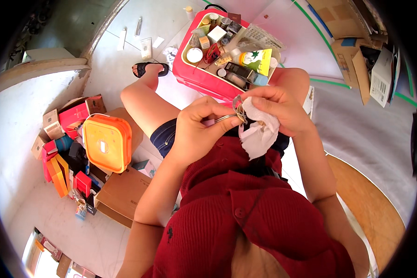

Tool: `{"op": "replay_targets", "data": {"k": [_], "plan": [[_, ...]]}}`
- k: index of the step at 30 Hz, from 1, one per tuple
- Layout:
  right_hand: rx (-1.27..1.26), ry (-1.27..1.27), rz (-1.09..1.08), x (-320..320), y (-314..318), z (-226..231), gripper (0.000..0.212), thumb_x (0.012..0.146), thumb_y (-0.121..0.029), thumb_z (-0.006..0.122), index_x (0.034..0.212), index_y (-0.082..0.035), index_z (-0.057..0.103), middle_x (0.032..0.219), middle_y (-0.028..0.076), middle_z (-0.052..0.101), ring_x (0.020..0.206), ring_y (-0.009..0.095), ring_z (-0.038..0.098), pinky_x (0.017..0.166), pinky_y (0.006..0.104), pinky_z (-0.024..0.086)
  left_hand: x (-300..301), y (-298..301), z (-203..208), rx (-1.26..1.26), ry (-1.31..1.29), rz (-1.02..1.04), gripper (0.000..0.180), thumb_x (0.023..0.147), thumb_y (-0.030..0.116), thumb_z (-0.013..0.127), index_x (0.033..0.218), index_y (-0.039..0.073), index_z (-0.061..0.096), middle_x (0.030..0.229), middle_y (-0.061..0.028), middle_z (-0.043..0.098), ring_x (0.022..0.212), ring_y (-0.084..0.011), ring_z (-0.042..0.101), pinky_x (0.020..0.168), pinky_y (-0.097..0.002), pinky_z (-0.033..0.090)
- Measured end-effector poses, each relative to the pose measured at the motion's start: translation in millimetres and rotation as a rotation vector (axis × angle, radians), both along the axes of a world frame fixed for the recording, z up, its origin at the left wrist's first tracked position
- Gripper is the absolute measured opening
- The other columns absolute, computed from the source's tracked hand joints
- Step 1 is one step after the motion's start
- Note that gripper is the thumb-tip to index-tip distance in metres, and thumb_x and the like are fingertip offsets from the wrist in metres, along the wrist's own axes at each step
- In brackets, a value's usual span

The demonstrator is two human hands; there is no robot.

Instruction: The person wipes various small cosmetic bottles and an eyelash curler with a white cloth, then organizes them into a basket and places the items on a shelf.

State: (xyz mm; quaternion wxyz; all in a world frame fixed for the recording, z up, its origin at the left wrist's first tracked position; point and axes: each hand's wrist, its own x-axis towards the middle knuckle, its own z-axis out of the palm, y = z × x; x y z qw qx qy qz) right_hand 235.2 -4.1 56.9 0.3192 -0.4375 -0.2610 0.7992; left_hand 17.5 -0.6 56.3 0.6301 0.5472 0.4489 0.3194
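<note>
In front of my lap, my left hand (pixel 203 129) pinches a small silvery metal tool (pixel 226 117) with thin handles and a curved loop, which looks like an eyelash curler. My right hand (pixel 285 110) is closed on a crumpled white tissue (pixel 259 134) with brownish smudges. The tissue's upper edge presses against the loop end of the tool, so part of that end is hidden. Just beyond my hands stands a red tub (pixel 183 76) filled with jars, tubes, small boxes and bottles, among them a yellow-green tube (pixel 256 61).
An orange lidded bucket (pixel 107 143) stands to my left by a brown carton (pixel 123 194) and a heap of small coloured boxes (pixel 60 173). A white tube (pixel 146 48) and slim items lie on the floor ahead. Opened cardboard boxes (pixel 356 55) stand at the far right.
</note>
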Motion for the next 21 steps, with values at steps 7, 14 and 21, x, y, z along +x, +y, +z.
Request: {"op": "replay_targets", "data": {"k": [7,14,21], "plan": [[0.236,-0.134,0.038,-1.8,1.9,18.6,0.031,0.088,-0.012,0.061,0.116,0.000,0.057,0.101,0.004,0.063,0.089,0.008,0.058,0.077,0.0235,0.049,-5.5,-5.9,-16.3,-0.194,-0.302,0.030,0.010,0.083,0.007,0.069,0.091,0.002,0.067,0.083,0.0007,0.060,0.070,-0.0045,0.048,0.063,-0.0200,0.038],[0.264,-0.531,0.121,-38.2,-19.1,2.0,0.065,0.077,-0.029,0.075,0.125,0.003,0.046,0.111,0.014,0.059,0.103,0.021,0.056,0.089,0.0323,0.044,23.4,-4.0,0.1,-0.315,-0.399,0.367,0.024,0.095,0.006,0.049,0.117,-0.002,0.050,0.113,-0.0083,0.058,0.101,-0.0114,0.054,0.090,-0.0256,0.042],[0.481,-0.592,0.082,-46.7,-15.6,-1.2,0.077,0.072,-0.036,0.077,0.127,0.004,0.041,0.114,0.019,0.057,0.108,0.025,0.056,0.090,0.0349,0.044,32.1,-15.7,14.9,-0.466,-0.447,0.359,0.046,0.099,0.020,0.038,0.138,0.001,0.025,0.134,-0.0121,0.042,0.122,-0.0159,0.040,0.103,-0.0299,0.029]]}}
